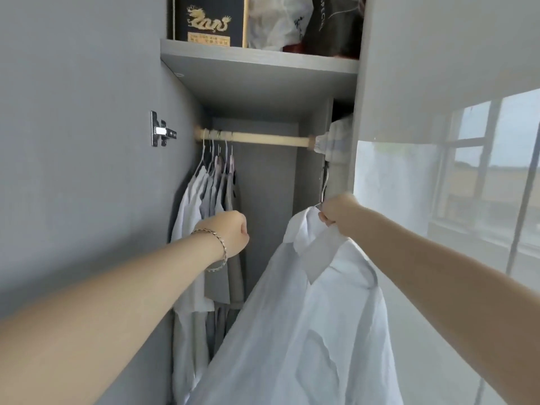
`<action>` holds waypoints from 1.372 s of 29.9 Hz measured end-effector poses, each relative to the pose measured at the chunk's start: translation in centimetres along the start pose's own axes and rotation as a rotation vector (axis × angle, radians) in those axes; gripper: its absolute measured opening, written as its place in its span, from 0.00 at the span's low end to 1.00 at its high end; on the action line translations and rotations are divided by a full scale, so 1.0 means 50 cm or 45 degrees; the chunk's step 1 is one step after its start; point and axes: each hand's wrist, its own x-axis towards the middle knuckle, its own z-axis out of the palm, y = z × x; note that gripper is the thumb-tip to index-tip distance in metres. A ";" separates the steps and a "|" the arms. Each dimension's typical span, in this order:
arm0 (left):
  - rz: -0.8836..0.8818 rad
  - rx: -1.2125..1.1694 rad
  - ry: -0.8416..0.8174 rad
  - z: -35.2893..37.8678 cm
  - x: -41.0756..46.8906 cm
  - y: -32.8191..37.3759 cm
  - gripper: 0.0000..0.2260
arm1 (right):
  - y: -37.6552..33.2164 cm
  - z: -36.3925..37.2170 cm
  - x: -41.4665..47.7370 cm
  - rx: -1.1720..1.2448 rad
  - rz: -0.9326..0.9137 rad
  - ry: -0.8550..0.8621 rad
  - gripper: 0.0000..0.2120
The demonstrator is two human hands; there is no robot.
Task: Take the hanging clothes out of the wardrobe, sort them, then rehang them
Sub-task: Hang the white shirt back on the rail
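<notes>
A wooden rail (pixel 263 139) crosses the grey wardrobe below a shelf. Several white and grey shirts (pixel 210 194) hang on metal hangers bunched at the rail's left end. My right hand (pixel 339 210) grips the hanger (pixel 323 188) of a white shirt (pixel 306 317), which hangs free below the rail's right end, off the rail. My left hand (pixel 230 230), with a bracelet at the wrist, is curled against the hanging shirts; its fingers are hidden, so whether it holds one is unclear. A checked cloth (pixel 336 138) covers the rail's right end.
The wardrobe's left wall (pixel 87 141) carries a metal hinge plate (pixel 160 133). On the shelf (pixel 257 65) stand a black box with a gold dragon (pixel 209 20) and plastic bags (pixel 277 21). A glossy white door (pixel 438 83) stands at right.
</notes>
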 end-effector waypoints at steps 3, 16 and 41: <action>-0.020 -0.024 0.078 -0.023 0.072 -0.023 0.14 | -0.075 -0.004 0.108 0.064 -0.188 0.057 0.17; -0.329 0.031 0.332 -0.067 0.308 -0.111 0.11 | -0.364 0.083 0.476 1.037 -0.408 -0.200 0.10; -0.316 0.084 0.384 -0.039 0.330 -0.142 0.09 | -0.304 0.249 0.420 0.476 -0.958 -0.075 0.33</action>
